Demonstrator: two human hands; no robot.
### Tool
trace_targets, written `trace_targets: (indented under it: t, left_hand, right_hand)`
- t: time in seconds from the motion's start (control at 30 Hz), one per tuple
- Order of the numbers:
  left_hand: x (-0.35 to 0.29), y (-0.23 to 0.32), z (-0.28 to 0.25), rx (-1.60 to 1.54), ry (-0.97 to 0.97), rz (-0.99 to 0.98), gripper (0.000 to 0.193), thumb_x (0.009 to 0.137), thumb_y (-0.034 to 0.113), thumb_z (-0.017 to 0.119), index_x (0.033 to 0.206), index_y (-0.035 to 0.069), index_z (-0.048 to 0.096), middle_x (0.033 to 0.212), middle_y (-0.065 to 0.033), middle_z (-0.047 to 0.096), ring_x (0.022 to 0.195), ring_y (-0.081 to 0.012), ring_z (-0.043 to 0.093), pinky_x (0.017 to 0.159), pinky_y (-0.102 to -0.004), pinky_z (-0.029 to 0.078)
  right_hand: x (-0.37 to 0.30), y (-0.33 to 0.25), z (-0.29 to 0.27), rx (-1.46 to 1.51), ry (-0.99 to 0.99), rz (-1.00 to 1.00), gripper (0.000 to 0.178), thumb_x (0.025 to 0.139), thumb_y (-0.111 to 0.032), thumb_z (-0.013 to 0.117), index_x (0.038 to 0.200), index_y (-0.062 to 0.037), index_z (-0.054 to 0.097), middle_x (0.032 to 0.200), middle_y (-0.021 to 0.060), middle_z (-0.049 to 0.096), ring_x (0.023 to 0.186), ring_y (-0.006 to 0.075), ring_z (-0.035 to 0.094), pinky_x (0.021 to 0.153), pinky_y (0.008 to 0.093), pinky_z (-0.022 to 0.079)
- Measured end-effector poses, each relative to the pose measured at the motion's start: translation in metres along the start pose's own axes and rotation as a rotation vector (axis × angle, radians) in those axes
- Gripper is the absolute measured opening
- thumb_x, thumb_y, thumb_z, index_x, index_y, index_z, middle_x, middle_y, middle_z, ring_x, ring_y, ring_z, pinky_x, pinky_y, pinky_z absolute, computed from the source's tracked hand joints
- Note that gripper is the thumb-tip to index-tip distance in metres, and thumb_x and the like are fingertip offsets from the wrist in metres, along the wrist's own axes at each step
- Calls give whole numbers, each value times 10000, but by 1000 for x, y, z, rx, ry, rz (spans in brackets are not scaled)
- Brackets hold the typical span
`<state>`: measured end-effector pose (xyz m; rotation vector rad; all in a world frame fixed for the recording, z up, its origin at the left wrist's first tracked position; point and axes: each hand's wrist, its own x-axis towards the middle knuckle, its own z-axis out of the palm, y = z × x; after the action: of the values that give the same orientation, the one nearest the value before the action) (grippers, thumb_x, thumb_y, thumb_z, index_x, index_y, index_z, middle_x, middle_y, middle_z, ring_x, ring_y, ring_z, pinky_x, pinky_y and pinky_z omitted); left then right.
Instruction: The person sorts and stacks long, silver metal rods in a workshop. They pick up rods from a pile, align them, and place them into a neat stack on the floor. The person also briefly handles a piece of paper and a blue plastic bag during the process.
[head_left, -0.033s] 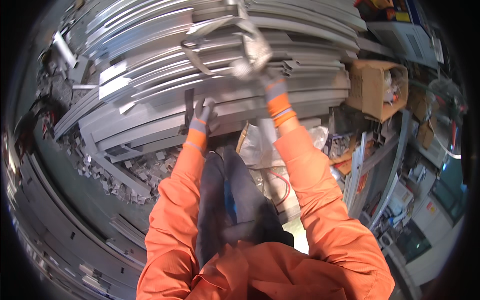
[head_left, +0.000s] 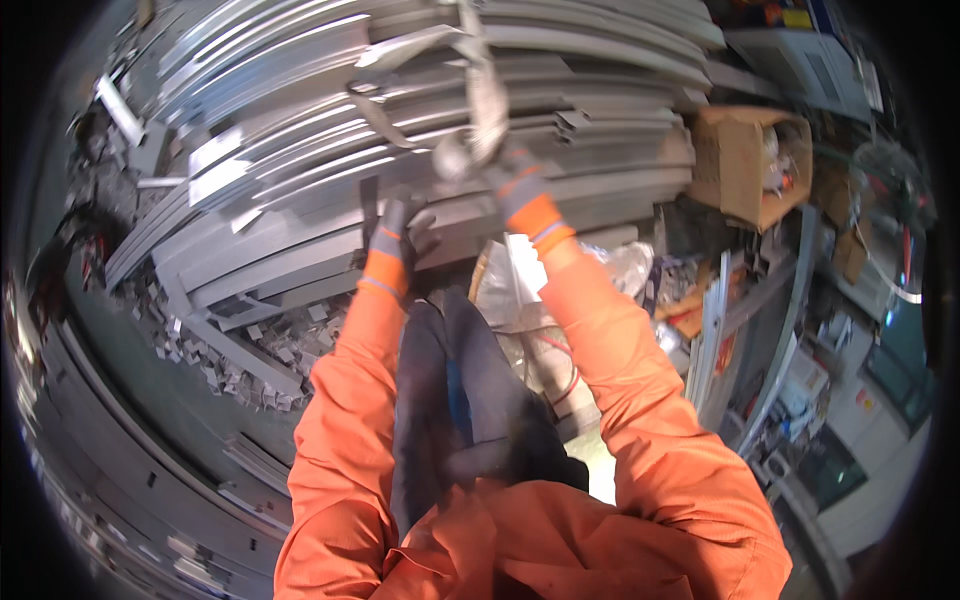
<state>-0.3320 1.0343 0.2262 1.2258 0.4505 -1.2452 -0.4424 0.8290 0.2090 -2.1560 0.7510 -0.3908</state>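
At left, small metal offcuts [head_left: 260, 365] lie below a stack of long gray metal profiles [head_left: 610, 190]. The left forearm reaches forward, its gloved left hand [head_left: 403, 232] over the stack's near edge, fingers released and spread. Right of it, a pale strap [head_left: 487, 95] lies across the profiles. The right arm slants inward, its gloved right hand [head_left: 514, 178] at the strap's near end; blur hides whether its fingers grasp it.

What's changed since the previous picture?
The right hand and the lower part of the pale strap beside it have shifted left; blur hides any grip. The left hand stays by the metal profiles; the cardboard box hasn't moved.
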Motion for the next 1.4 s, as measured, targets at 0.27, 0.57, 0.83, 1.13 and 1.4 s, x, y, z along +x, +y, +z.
trace_targets:
  t: [0.27,0.57,0.83,1.13,1.4]
  left_hand:
    - [39,84,43,-232,-224,-6,595,846,385,743,1347,163,511,1364,-138,511,1184,-320,554,946,-450,478]
    - [55,116,75,1033,-183,396,401,830,186,729,1167,6,605,952,-123,687,804,-190,637,735,-313,513]
    - [29,-60,18,2072,-268,348,289,884,94,515,1169,102,557,908,-176,673,867,-332,667,741,-390,492]
    - [-4,-161,-79,1341,-301,-236,450,840,204,706,1258,78,592,1182,-129,647,1064,-280,634,913,-353,510]
    - [161,-97,107,745,-5,342,702,809,361,773,1302,-72,525,1238,-184,626,1066,-277,623,944,-365,477]
  right_hand:
    - [-32,-93,24,-85,45,59,384,810,-365,659,997,-30,643,1202,279,548,1178,439,474,1059,513,340]
    - [12,-76,-7,825,101,382,250,801,17,524,983,-18,693,955,143,709,876,256,688,784,350,519]
    - [132,27,18,188,-26,681,437,778,-323,716,1137,-75,682,1005,178,700,964,300,659,875,365,515]
    - [-152,56,-39,-510,-943,471,684,879,-382,538,1495,-145,358,1541,141,332,1440,311,293,1166,497,242]
    - [-159,31,-4,-519,-609,334,551,834,-390,575,1340,-176,537,1404,109,493,1356,312,396,1156,552,211]
